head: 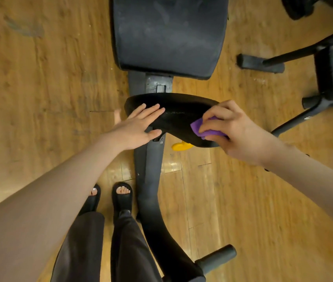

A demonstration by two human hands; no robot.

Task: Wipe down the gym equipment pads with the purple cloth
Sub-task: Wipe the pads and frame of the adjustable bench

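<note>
A small black seat pad [179, 117] sits tilted on the bench frame at the centre of the head view. My left hand [139, 127] lies on its left side with straight fingers on top and the thumb under the edge. My right hand [230, 129] grips the purple cloth [202, 129] and presses it against the pad's right lower edge. Beyond it lies the larger dusty black back pad [169, 33].
The bench's black metal frame [151, 180] runs down toward me, ending in a foot bar [216, 259]. A yellow adjustment knob [181, 146] shows under the seat. My sandalled feet [110, 196] stand left of the frame. Another machine [328, 74] stands at right on the wooden floor.
</note>
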